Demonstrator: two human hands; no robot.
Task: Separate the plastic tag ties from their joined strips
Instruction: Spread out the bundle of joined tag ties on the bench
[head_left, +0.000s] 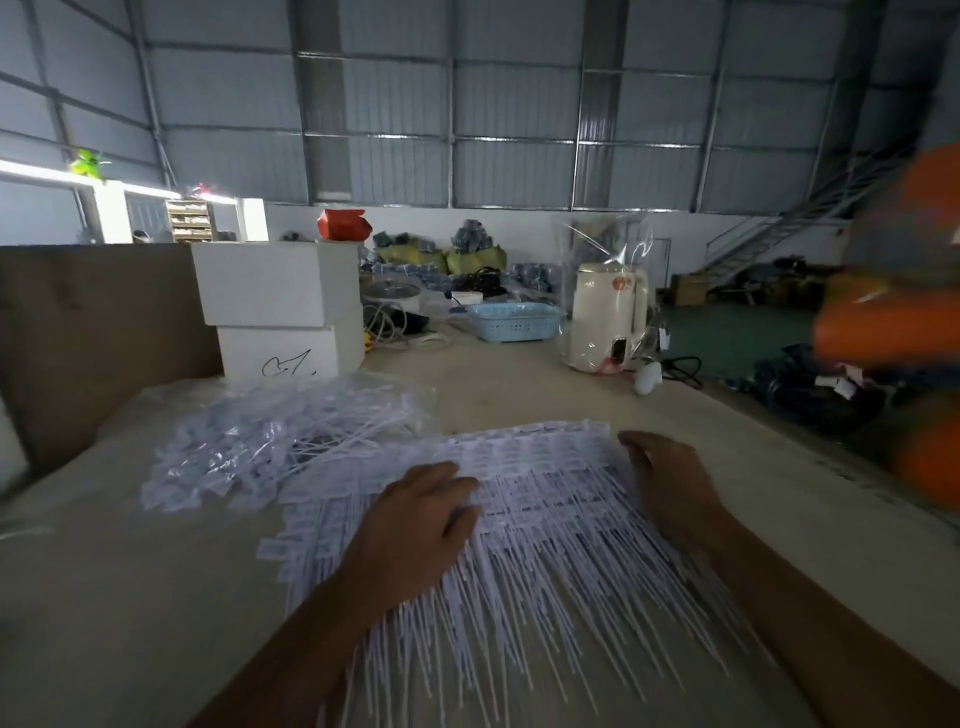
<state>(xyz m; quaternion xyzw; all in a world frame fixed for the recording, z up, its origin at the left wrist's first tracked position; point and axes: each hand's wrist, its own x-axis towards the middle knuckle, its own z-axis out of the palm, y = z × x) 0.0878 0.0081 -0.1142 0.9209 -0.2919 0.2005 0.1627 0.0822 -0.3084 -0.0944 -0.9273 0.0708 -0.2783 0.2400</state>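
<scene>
I see my left hand (415, 512) flat, fingers relaxed, on the white plastic sheet of joined tag ties (545, 519); my right hand (662, 480) rests loosely curved at its edge. Beyond my left hand, the loose pile of separated ties (270, 441) suggests a partial start; most remains joined.

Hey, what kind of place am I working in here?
Most likely a warehouse or small factory floor: corrugated metal walls, a metal staircase on the right, bagged goods piled on the floor, and stacked white boxes on the worktable.
</scene>
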